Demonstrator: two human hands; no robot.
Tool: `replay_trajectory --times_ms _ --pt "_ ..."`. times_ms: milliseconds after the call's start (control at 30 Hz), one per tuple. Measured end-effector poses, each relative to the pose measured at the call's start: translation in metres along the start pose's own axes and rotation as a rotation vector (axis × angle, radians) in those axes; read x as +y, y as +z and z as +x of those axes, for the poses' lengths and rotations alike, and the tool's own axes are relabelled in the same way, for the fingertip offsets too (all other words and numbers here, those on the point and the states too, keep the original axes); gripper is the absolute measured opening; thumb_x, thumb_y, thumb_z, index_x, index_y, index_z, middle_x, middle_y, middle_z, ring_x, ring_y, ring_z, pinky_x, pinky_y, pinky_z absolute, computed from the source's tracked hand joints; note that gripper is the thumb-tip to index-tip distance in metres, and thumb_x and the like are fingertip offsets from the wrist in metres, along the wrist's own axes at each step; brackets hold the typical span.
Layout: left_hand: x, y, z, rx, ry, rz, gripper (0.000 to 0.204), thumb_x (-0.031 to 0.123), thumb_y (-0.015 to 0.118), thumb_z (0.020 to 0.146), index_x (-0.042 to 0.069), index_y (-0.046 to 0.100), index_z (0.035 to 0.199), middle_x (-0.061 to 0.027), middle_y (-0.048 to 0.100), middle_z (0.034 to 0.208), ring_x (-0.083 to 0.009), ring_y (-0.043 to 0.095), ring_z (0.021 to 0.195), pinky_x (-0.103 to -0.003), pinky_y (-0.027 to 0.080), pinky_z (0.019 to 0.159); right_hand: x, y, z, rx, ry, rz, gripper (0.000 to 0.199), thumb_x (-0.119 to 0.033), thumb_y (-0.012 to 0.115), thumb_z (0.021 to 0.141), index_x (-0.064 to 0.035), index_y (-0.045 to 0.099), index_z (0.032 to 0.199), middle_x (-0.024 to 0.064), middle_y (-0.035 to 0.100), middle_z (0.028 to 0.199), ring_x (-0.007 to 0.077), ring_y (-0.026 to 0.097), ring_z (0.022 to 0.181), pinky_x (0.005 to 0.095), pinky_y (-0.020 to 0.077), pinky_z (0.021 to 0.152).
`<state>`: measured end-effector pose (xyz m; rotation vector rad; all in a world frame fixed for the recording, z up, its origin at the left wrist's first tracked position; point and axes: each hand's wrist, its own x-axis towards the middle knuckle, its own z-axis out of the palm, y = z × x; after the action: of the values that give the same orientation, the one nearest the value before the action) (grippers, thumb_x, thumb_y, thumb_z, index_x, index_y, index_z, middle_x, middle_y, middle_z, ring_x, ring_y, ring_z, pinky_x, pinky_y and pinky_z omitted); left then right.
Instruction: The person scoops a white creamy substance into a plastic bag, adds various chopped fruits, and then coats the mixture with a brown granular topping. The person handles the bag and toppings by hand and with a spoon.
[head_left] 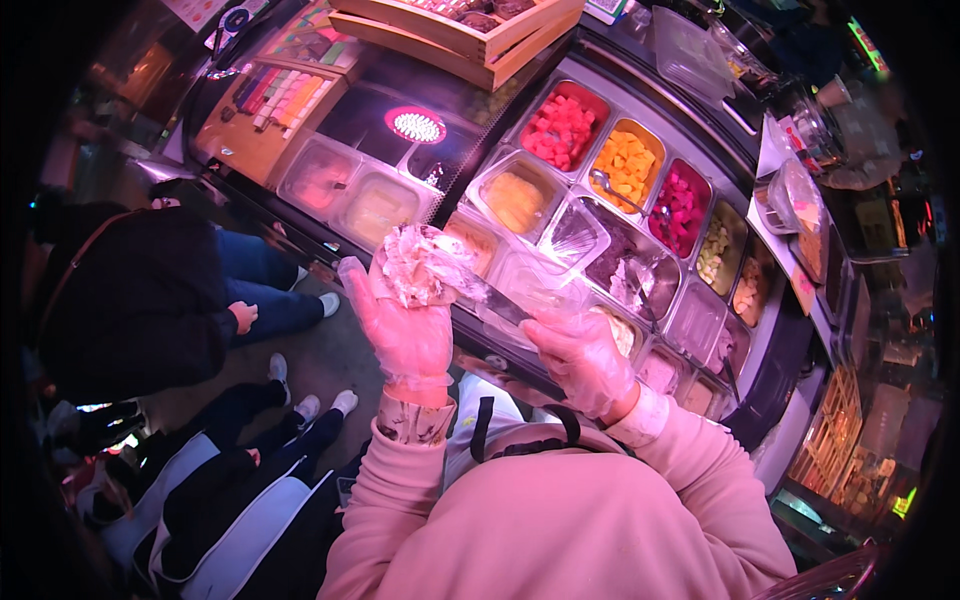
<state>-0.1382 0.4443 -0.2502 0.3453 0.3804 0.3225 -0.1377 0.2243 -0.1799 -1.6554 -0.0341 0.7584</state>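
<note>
My left hand [408, 338], in a clear plastic glove, is raised with a rough mound of whitish cream [415, 268] in its palm and fingers. Darker streaks run through the mound; whatever lies beneath the cream is hidden. My right hand [582, 358], gloved too, grips the near end of a spatula [498, 300]. Cream coats the spatula's far end, which touches the mound's right side. Under the spatula stand clear tubs [530, 285]. Just beyond the mound is a tub of pale yellow filling [515, 195].
Metal trays of red cubes [563, 128], orange cubes [627, 165] and magenta cubes [682, 208] line the counter. A wooden crate [490, 45] sits at the far edge. Left, beyond the counter, a person in dark clothes [130, 300] stands close by. Clear lidded containers [690, 50] are at back right.
</note>
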Motion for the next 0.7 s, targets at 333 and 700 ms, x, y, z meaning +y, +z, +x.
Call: replay_trajectory --times_ms 333,700 --pt "0.037 -0.013 0.015 -0.072 0.042 0.087 0.087 0.070 0.055 0.100 0.008 0.042 0.159 -0.0130 0.047 0.161 -0.0346 0.045 0.148 -0.059 0.037 0.121 0.043 -0.029 0.011 0.169 -0.145 -0.037 0.015 -0.013 0.063 0.096 -0.0001 0.071 0.093 -0.0018 0.054 0.066 0.0085 0.047 0.062 0.0314 0.0353 0.053" --pt "-0.024 0.020 -0.013 -0.277 -0.343 -0.146 0.083 0.072 0.051 0.101 0.010 0.046 0.157 -0.0099 0.045 0.164 -0.0323 0.042 0.150 -0.055 0.030 0.127 0.116 -0.031 0.111 0.151 -0.238 -0.696 0.036 -0.039 0.057 0.102 -0.0094 0.078 0.105 0.0127 0.072 0.077 0.0340 0.068 0.071 0.0461 0.0548 0.069"
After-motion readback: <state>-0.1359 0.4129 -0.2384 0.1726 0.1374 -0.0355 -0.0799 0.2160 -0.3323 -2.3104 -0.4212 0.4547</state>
